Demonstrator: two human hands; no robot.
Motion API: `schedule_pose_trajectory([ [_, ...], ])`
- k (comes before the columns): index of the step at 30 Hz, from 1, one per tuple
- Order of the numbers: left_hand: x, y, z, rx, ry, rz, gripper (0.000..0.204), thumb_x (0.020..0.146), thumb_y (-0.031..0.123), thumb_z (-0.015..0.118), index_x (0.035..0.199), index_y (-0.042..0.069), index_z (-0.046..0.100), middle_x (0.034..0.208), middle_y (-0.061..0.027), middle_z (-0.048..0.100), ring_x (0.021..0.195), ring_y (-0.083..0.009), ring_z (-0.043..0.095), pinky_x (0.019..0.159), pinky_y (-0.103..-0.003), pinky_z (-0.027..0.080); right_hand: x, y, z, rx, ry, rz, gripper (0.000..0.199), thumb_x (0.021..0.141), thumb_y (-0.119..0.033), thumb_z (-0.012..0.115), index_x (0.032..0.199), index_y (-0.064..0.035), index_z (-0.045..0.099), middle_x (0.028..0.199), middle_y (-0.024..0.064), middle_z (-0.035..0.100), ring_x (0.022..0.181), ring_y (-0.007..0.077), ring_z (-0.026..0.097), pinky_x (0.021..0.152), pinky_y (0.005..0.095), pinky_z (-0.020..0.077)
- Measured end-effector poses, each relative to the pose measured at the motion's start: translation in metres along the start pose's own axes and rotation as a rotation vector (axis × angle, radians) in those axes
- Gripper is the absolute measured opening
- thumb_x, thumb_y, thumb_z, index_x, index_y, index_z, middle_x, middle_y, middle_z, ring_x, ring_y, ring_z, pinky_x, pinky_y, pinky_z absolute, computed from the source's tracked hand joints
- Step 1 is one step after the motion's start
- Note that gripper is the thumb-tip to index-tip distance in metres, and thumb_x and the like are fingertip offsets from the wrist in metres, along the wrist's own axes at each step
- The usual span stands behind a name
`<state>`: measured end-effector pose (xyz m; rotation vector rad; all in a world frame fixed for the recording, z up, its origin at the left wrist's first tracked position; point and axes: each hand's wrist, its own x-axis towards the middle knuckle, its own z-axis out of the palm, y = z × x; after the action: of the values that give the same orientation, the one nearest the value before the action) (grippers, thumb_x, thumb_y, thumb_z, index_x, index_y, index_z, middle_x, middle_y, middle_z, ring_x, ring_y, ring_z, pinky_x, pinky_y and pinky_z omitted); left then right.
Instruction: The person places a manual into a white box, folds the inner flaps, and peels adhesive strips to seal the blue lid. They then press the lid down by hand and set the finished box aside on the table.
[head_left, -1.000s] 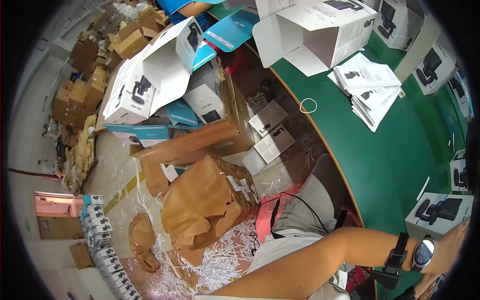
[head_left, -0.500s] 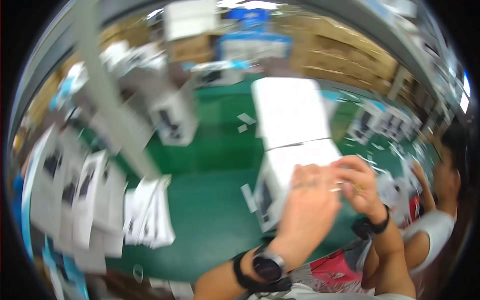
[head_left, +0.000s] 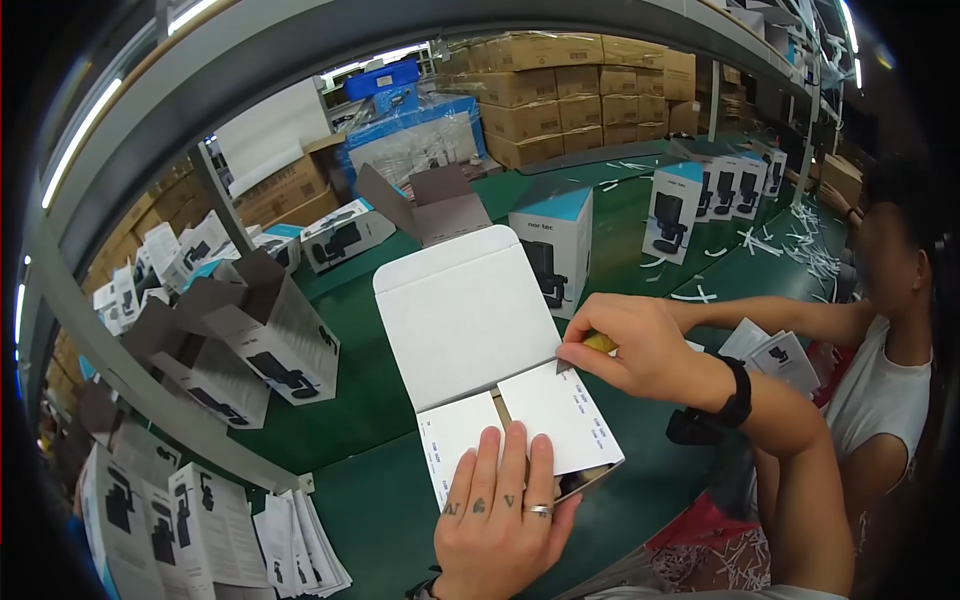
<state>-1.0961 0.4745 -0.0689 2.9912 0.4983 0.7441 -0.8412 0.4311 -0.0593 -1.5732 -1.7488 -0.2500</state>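
In front of me stands a white carton [head_left: 465, 325] with its large lid tipped back and two inner flaps folded inward over the top. My left hand [head_left: 500, 520] lies flat on those flaps, fingers stretched out, a ring on one finger. At the carton's right hinge corner is my right hand [head_left: 645, 345], its fingers closed around a small yellow object [head_left: 600, 342]. Most of that object is hidden by the fingers, so its kind is unclear. Through a gap at the carton's near right edge something brown shows inside.
Behind the carton stands a closed printed box [head_left: 560, 250], with more boxes [head_left: 670, 215] farther right. Open boxes [head_left: 285, 330] are at the left, near a stack of folded leaflets [head_left: 300, 545]. A metal post [head_left: 170, 390] rises there. A co-worker [head_left: 870, 370] sits at the right beside paper strips [head_left: 790, 250].
The view has swung, and the picture is sharper now. My hands, close together over the carton before, are apart: the left flat on the flaps, the right at the hinge corner.
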Motion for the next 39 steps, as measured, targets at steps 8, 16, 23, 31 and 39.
schedule_pose_trajectory([
  [8,0.001,-0.005,0.009,0.030,0.044,0.032,0.057,0.088,0.033,0.070,0.134,0.001,0.062,0.137,-0.0220,0.060,0.126,-0.0391,0.058,0.106,-0.048,0.046,-0.009,0.004,0.011,0.018,0.051,0.105,0.017,0.086,-0.013,0.079,0.085,-0.0042,0.065,0.078,0.0066,0.067,0.067,0.0190,0.066,0.060,0.0295,0.0489],
  [16,0.005,-0.015,0.006,0.085,-0.083,0.009,0.056,0.089,0.036,0.069,0.131,-0.001,0.063,0.134,-0.0222,0.062,0.123,-0.0380,0.060,0.105,-0.048,0.047,-0.009,-0.026,-0.009,0.407,-0.211,0.275,0.018,0.087,-0.014,0.078,0.089,-0.0031,0.064,0.079,0.0037,0.065,0.071,0.0100,0.061,0.062,0.0273,0.0459],
  [23,-0.016,-0.022,0.029,0.123,0.211,0.030,0.052,0.096,0.036,0.060,0.132,-0.001,0.061,0.134,-0.0238,0.062,0.126,-0.0378,0.060,0.108,-0.046,0.045,0.000,-0.015,0.014,0.081,-0.169,0.099,0.015,0.088,-0.013,0.071,0.094,-0.0014,0.063,0.084,0.0133,0.063,0.077,0.0241,0.064,0.069,0.0342,0.0488],
  [31,-0.027,-0.035,0.028,0.051,0.316,0.072,0.050,0.095,0.039,0.062,0.129,0.002,0.065,0.133,-0.0214,0.064,0.125,-0.0348,0.062,0.106,-0.042,0.047,0.005,-0.086,-0.060,0.456,-0.368,0.305,0.013,0.088,-0.012,0.068,0.094,-0.0017,0.064,0.084,0.0124,0.066,0.078,0.0308,0.066,0.065,0.0378,0.0490],
  [39,-0.030,-0.043,0.030,0.161,0.306,0.101,0.051,0.092,0.039,0.064,0.128,0.002,0.066,0.132,-0.0202,0.065,0.125,-0.0327,0.062,0.104,-0.041,0.048,0.046,-0.074,-0.033,-0.468,-0.390,-0.056,0.031,0.086,-0.027,0.076,0.106,-0.0046,0.071,0.083,0.0100,0.068,0.077,0.0316,0.068,0.068,0.0380,0.0535],
])
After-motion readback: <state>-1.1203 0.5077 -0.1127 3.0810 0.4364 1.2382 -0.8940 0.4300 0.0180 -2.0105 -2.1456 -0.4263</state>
